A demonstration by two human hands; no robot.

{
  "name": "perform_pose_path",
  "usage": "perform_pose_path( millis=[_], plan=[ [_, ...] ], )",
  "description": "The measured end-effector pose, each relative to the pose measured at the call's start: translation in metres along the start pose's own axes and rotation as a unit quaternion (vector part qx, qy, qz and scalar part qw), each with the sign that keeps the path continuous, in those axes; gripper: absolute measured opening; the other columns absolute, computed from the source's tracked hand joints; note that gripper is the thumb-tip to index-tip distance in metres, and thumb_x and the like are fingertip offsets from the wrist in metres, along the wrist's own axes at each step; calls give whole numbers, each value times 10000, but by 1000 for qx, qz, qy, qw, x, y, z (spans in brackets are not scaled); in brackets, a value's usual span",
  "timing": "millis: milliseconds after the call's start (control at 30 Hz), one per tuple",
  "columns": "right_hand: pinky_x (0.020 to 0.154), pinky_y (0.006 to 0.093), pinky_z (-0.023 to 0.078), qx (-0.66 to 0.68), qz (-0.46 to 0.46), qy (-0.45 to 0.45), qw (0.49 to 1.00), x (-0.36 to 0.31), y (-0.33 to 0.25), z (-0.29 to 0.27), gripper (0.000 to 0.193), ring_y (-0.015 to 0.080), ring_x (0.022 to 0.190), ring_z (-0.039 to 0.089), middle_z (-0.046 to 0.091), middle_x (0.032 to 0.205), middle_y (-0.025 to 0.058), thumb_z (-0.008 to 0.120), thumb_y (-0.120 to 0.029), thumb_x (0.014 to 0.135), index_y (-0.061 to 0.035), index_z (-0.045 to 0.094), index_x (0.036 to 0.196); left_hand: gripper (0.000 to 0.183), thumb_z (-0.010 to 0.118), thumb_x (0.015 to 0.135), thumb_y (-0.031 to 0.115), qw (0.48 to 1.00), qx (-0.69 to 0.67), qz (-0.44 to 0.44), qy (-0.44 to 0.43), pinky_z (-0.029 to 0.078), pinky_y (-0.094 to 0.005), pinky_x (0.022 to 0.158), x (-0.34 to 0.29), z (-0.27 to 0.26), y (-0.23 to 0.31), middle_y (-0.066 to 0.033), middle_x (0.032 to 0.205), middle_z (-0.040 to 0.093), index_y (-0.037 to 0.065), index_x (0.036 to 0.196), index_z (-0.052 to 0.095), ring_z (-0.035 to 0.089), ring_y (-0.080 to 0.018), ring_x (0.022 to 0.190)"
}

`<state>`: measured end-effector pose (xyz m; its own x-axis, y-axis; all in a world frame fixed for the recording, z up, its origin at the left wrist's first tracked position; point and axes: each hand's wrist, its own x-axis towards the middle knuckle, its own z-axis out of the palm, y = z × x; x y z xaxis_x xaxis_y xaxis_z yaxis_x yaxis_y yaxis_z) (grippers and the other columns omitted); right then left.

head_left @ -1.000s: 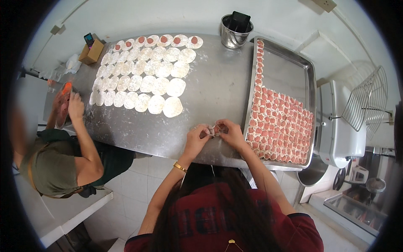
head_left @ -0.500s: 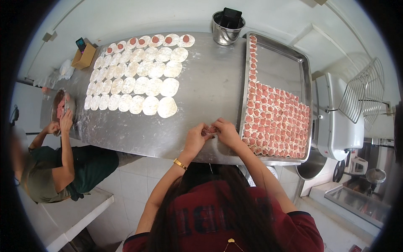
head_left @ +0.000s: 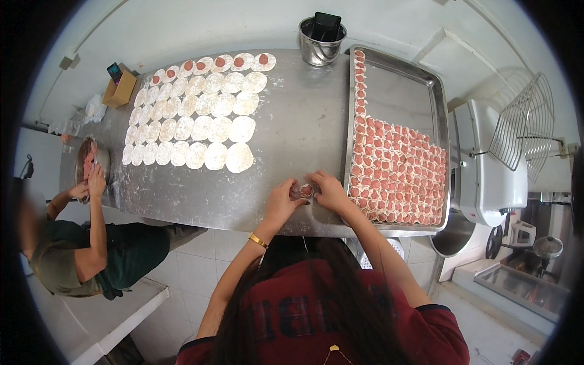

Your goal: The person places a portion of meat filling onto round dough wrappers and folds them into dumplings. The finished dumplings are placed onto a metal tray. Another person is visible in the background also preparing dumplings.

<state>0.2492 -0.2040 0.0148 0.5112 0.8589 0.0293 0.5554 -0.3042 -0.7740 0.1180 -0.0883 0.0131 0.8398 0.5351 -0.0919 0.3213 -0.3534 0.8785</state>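
Near the table's front edge, my left hand (head_left: 285, 199) is closed around a small open-topped dumpling (head_left: 305, 191) with reddish filling showing. My right hand (head_left: 330, 192) is curled at the dumpling's right side, its thumb and forefinger parted around it; their exact contact is hard to see. Left of my hands lie rows of round, pale dough wrappers (head_left: 239, 158); those in the far row carry balls of reddish meat filling (head_left: 263, 59). To my right, a large metal tray (head_left: 442, 97) holds tightly packed open-topped dumplings (head_left: 395, 176) and one line of them along its left side.
At the far left, a person (head_left: 97, 243) works at a metal bowl (head_left: 103, 159) of meat. A metal bucket (head_left: 317, 52) with a black object stands at the far edge. A cardboard box (head_left: 119, 89) stands far left. A white machine (head_left: 486, 161) and wire rack (head_left: 517, 128) are beyond the tray.
The fingers of my right hand have parted slightly around the dumpling, so more of its filling shows. My left hand stays on it. The whole view has shifted a little.
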Motion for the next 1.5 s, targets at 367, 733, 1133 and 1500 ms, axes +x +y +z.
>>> perform_pose_path(
  millis=[367, 733, 1133, 1500],
  plan=[
    [691, 426, 490, 56, 29, -32, 997, 6, -5, 7, 212, 360, 796, 611, 603, 838, 142, 583, 49, 670, -6, 635, 868, 324, 764, 703, 63, 999, 30, 35, -27, 512, -363, 646, 11, -1, 4, -153, 789, 648, -3, 961, 580, 653, -286, 730],
    [761, 452, 469, 4, 22, -34, 999, -1, -5, 5, 183, 393, 893, 570, 579, 910, 170, 557, 29, 706, -22, 627, 868, 260, 744, 738, 103, 997, 50, 39, -44, 510, -381, 643, 10, -5, 5, -164, 762, 647, 27, 923, 577, 654, -303, 714],
    [732, 460, 479, -22, 71, 35, 997, -3, -14, 4, 160, 396, 853, 587, 582, 901, 166, 606, 2, 717, -11, 623, 876, 267, 698, 744, 6, 996, 27, 71, -38, 526, -373, 684, 14, -8, 4, -173, 948, 641, 5, 995, 609, 651, -294, 780],
    [723, 435, 477, 70, 52, 32, 996, 9, -20, 5, 153, 370, 843, 592, 589, 869, 155, 561, 57, 721, -5, 630, 843, 297, 710, 722, -8, 1000, -9, 17, -8, 539, -345, 736, 14, -2, 5, -174, 912, 674, 0, 1002, 611, 681, -281, 839]
  ],
)
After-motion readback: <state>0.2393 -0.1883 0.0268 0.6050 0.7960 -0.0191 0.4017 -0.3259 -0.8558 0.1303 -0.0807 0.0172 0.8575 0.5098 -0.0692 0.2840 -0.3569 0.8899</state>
